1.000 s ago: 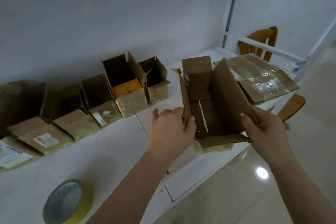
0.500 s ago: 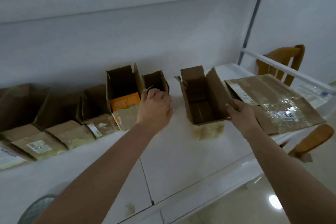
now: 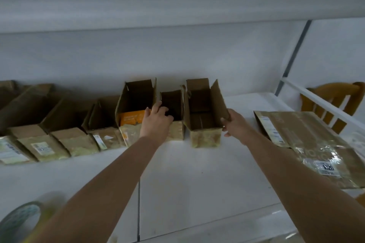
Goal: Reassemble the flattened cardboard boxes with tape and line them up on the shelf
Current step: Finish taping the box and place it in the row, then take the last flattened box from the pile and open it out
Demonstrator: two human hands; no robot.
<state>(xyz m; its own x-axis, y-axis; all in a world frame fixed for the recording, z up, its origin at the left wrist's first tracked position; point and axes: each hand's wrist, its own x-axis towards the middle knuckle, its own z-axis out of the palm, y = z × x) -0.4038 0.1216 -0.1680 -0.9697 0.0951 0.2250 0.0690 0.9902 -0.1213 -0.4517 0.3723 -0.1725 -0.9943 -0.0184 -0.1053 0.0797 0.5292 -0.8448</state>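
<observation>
I'm lining up: my right hand point(image 3: 236, 126) grips the open brown cardboard box's point(image 3: 204, 118) flap at frame centre (on the white shelf point(image 3: 197, 173)). My left hand point(image 3: 157, 124), fingers loosely curled, steadies the smaller neighbouring box point(image 3: 173, 112). Next, nudge them flush.

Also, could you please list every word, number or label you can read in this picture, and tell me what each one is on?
"1320" or "1020", first digits unclear: white sticker on the flattened box at the right.
White strip label on that same flattened box: print too small to read.
Orange panel inside the tall open box: blurred.
Labels on the row's front flaps, such as this one: too small to read.
</observation>
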